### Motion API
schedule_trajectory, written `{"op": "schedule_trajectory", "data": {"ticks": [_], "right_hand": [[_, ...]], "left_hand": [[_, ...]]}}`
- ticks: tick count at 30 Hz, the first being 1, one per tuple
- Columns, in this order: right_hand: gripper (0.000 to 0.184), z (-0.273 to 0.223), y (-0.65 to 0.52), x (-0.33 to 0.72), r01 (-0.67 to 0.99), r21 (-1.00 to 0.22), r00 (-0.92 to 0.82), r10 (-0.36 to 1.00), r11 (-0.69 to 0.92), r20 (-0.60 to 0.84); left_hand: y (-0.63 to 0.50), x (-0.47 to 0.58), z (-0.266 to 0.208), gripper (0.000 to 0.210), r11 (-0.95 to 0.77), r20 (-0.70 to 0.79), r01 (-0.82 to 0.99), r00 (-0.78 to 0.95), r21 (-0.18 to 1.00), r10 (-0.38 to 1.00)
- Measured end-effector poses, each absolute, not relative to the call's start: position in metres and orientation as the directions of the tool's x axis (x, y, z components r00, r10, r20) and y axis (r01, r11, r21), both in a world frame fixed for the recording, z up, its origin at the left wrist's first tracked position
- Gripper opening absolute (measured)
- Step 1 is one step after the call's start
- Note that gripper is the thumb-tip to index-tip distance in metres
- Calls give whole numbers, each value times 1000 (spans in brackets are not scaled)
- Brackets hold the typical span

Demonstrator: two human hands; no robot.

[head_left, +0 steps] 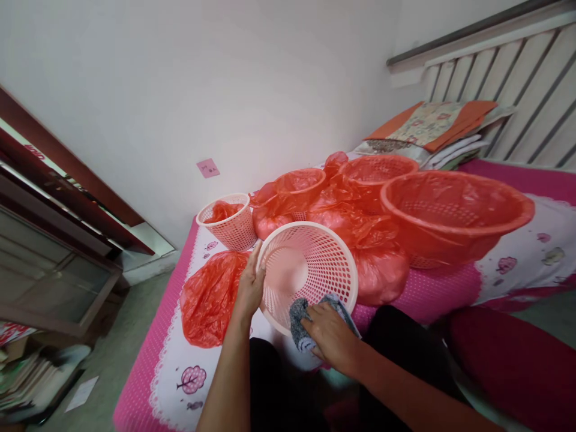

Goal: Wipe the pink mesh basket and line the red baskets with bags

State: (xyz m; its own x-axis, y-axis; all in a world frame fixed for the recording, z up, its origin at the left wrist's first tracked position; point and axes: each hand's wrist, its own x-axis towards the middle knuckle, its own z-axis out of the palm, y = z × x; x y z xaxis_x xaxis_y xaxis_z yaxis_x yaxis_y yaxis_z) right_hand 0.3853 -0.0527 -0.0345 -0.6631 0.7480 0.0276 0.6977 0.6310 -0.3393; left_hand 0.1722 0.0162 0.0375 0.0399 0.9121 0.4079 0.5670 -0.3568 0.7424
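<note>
A pale pink, perforated plastic basket (330, 255) is tilted so that its mouth faces me, in the middle of the head view. My left hand (250, 282) is closed on the left side of its rim, thumb inside and fingers outside. In my right hand (332, 333) is a bunched grey cloth (299, 321), pressed against the near rim of the basket. To the left of my left hand lies a crumpled red plastic bag (211, 303). Just behind stands a smaller pink basket (231, 231) with red plastic inside.
Several baskets lined with red bags stand behind and to the right, among them a large one (459, 234). A pink patterned cloth (168, 366) covers the surface. Folded textiles (432, 126) are piled near a white radiator (508, 78). A dark red stool (508, 360) is at right.
</note>
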Motion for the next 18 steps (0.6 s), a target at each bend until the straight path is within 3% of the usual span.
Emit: {"op": "schedule_trajectory", "data": {"ticks": [3,5,7,11,13,18], "right_hand": [[39,-39,-46,387,698,-428,-634,773,575,5],[29,-47,-37,393,659,-526,-637,770,538,-10],[20,-56,-24,400,586,-642,-649,761,494,-7],[24,-65,3,406,382,-833,-619,780,401,91],[23,-65,17,403,391,-832,-548,826,393,133],[34,-63,54,378,599,-713,-398,908,364,130]], "left_hand": [[25,176,36,60,-380,383,509,104,773,918],[24,179,32,60,-388,363,467,147,795,920],[20,181,29,59,-383,350,445,159,810,923],[14,178,27,60,-367,342,421,135,830,930],[13,174,27,61,-357,338,409,122,840,933],[17,168,24,62,-354,340,373,105,857,934]]}}
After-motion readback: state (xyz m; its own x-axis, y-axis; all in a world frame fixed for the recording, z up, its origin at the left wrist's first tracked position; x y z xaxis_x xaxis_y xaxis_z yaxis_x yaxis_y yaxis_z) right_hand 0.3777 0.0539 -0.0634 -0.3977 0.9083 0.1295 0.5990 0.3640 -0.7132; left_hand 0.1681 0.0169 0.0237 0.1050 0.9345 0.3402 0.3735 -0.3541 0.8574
